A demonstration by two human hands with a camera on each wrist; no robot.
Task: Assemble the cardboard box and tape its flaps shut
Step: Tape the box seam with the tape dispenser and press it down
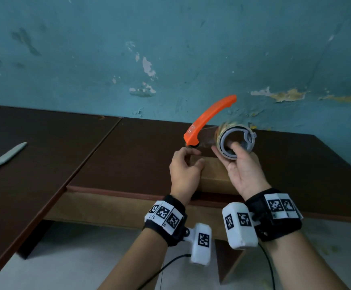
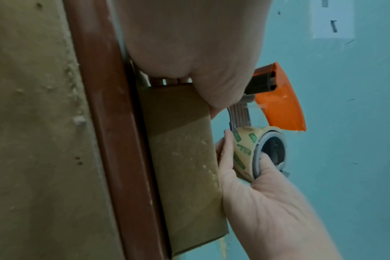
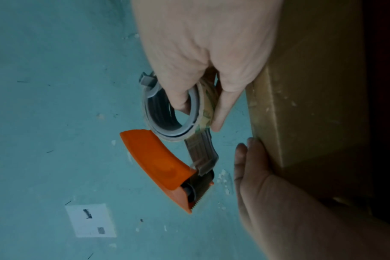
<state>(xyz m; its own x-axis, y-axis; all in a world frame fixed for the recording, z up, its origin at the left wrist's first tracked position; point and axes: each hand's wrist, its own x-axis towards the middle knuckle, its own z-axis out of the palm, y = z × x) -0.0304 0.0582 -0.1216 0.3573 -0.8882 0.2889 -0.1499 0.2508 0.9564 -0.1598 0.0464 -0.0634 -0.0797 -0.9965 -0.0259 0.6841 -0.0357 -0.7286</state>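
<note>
The cardboard box [image 1: 214,174] sits at the desk's [image 1: 128,160] near edge. The right hand [image 1: 243,170] grips the tape roll [image 1: 233,141] above the box, thumb inside its core. The left hand [image 1: 185,170], fingers curled, rests on the box's left end below the orange dispenser [image 1: 208,120].

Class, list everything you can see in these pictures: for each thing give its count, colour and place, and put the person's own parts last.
Box: one, brown cardboard, on the table's near edge under both hands.
Tape dispenser: one, orange, above the box.
Tape roll: one, clear with green print, on the dispenser's grey hub.
Knife: one, grey, far left on the table.
Table: dark brown, against the wall.
Wall: teal, peeling.
Paper label: one, white, on the wall.
Wrist cameras: two, white, on black bands.
Left hand: rests on the box.
Right hand: grips the tape roll.
</note>
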